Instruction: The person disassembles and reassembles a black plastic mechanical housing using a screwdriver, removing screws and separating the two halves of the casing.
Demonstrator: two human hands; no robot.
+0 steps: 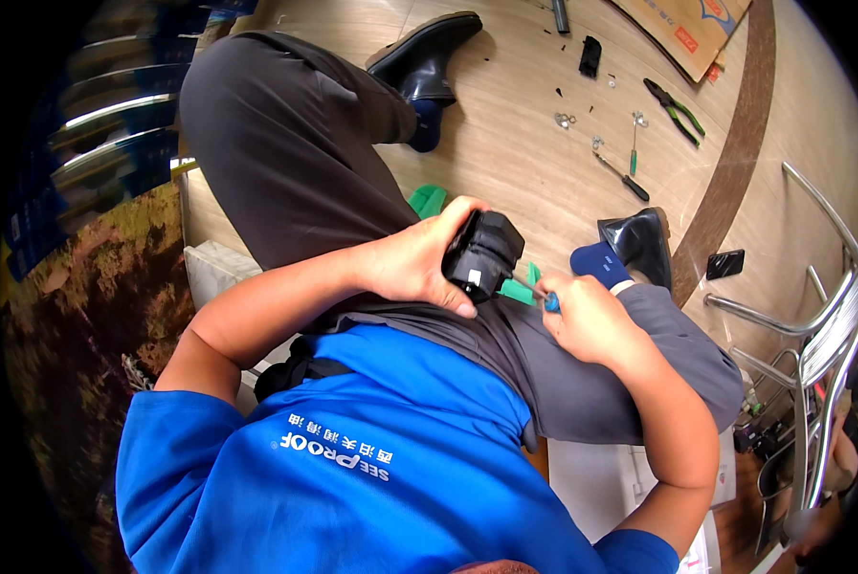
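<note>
My left hand [412,256] is wrapped round a black blocky plastic part [486,251] and holds it above my lap. What kind of part it is, I cannot make out. In my right hand [590,320] is a screwdriver [551,301] with a blue handle, its thin shaft pointing at the part's right side. Whether the tip sits in a screw is too small to tell. Below the part, between my legs, a green object [520,291] shows in pieces, with another green piece [427,200] beside my left thigh.
On the floor ahead lie pliers [675,112] with green-black handles, a black-handled screwdriver [624,179], a green-handled screwdriver [635,143], small metal bits [565,121] and a black piece [590,57]. A phone [725,264] and metal chair [812,325] are at right, cardboard [687,29] at the top.
</note>
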